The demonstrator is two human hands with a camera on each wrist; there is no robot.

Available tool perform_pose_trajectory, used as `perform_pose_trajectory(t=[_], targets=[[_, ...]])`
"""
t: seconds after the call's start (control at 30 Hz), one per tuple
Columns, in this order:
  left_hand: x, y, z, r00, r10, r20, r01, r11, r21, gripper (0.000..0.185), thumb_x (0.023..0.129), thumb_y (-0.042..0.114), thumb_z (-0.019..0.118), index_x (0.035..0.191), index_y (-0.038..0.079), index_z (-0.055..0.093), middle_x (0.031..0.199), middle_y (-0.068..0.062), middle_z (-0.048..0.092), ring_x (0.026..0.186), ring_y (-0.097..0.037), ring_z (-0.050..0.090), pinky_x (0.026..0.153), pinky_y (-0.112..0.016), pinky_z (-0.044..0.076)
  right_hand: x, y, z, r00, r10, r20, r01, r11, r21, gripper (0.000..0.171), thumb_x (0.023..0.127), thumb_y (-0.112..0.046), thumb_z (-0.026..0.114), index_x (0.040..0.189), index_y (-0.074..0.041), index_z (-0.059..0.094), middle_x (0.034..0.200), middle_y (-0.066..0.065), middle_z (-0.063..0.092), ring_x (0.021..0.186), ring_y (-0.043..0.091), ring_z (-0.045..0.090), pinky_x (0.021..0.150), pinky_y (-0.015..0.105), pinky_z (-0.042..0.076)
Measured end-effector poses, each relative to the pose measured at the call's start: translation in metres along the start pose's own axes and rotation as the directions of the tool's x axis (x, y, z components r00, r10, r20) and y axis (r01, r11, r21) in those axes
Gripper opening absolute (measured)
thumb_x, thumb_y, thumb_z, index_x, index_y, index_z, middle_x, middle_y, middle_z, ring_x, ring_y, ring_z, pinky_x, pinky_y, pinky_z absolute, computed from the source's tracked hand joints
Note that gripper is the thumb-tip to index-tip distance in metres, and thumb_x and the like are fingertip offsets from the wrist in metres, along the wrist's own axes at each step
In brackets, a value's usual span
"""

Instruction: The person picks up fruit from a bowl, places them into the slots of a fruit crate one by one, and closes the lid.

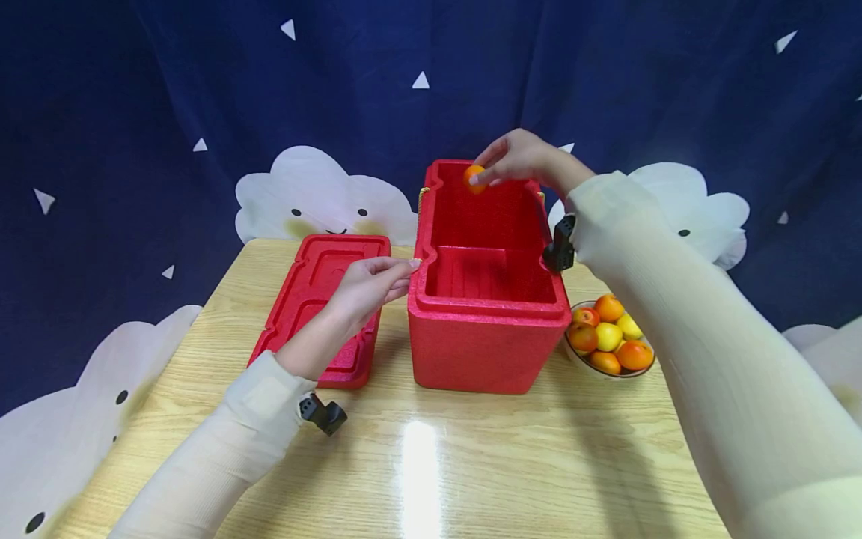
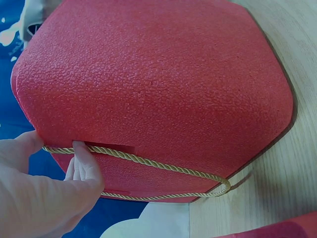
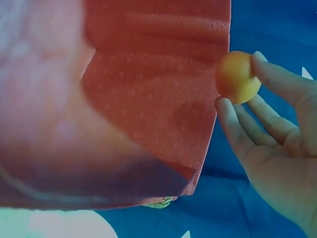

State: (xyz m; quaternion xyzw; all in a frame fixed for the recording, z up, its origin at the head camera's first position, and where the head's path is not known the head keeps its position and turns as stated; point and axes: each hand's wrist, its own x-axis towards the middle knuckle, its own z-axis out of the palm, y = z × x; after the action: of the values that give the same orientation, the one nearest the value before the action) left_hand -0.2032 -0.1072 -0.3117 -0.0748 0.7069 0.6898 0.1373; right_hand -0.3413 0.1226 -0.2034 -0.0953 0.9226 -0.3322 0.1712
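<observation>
- Right hand (image 1: 518,159) pinches a small orange fruit (image 1: 474,178) in its fingertips, right over the far end of the open red box (image 1: 488,352).
- The box's long axis runs away from the person.
- Left hand (image 1: 369,287), fingers lightly bent, touches the box's left rim at the rope handle (image 2: 158,163).

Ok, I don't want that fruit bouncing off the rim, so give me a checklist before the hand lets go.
1. Orange fruit pinched in right hand: ok.
2. Fruit over the red foam box opening, near the far wall: ok.
3. Lid off, lying left of the box: ok.
4. Left hand steadying the box's left rim, by the rope handle: ok.
5. Box floor free: ok where seen.
6. Fruit bowl clear of the arm: ok.
</observation>
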Motion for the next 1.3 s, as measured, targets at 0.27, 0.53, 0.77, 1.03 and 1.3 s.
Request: perform_pose_trajectory(t=[0.27,0.53,0.77,1.03,1.3], targets=[[-0.001,0.000,0.000,1.000,0.004,0.005,-0.004,1.000,0.004,0.043,0.092,0.027,0.062,0.127,0.003,0.054,0.126,-0.012,0.063,0.115,-0.021,0.065,0.100,-0.030,0.052,0.000,-0.005,0.002,1.000,-0.007,0.007,0.008,0.999,-0.049,0.049,0.085,-0.026,0.071,0.130,-0.011,0.057,0.126,0.011,0.062,0.107,0.026,0.063,0.095,0.034,0.056],[-0.001,0.000,0.001,1.000,0.003,0.004,-0.003,1.000,-0.008,0.042,0.092,0.026,0.062,0.127,0.003,0.055,0.126,-0.013,0.063,0.108,-0.016,0.068,0.101,-0.032,0.051,0.004,-0.007,0.004,1.000,-0.006,-0.001,0.006,0.992,-0.127,0.047,0.087,-0.022,0.069,0.130,-0.007,0.057,0.128,0.015,0.061,0.111,0.030,0.061,0.101,0.037,0.053],[0.002,0.000,0.003,1.000,-0.004,0.001,0.004,1.000,0.001,0.042,0.091,0.028,0.063,0.125,0.004,0.056,0.124,-0.012,0.064,0.106,-0.016,0.068,0.101,-0.032,0.051,0.002,-0.008,-0.002,0.997,0.024,-0.077,-0.035,0.990,-0.139,0.052,0.088,-0.024,0.069,0.134,-0.006,0.054,0.134,0.015,0.058,0.117,0.030,0.059,0.104,0.038,0.050],[0.000,0.000,0.004,1.000,-0.021,-0.003,0.021,1.000,0.008,0.044,0.092,0.028,0.063,0.128,0.004,0.053,0.126,-0.012,0.063,0.116,-0.022,0.064,0.102,-0.033,0.050,-0.018,-0.012,-0.010,0.995,-0.030,-0.095,0.024,0.998,-0.058,0.054,0.087,-0.030,0.068,0.136,-0.011,0.053,0.138,0.010,0.057,0.119,0.028,0.059,0.103,0.036,0.051],[-0.003,-0.001,-0.002,1.000,-0.014,-0.016,0.014,1.000,0.011,0.048,0.092,0.029,0.063,0.131,0.005,0.051,0.130,-0.011,0.061,0.118,-0.024,0.063,0.106,-0.037,0.048,-0.049,0.007,-0.017,0.986,-0.101,-0.133,0.096,0.994,-0.042,0.052,0.088,-0.033,0.067,0.134,-0.011,0.056,0.132,0.012,0.061,0.119,0.029,0.060,0.107,0.042,0.047]])
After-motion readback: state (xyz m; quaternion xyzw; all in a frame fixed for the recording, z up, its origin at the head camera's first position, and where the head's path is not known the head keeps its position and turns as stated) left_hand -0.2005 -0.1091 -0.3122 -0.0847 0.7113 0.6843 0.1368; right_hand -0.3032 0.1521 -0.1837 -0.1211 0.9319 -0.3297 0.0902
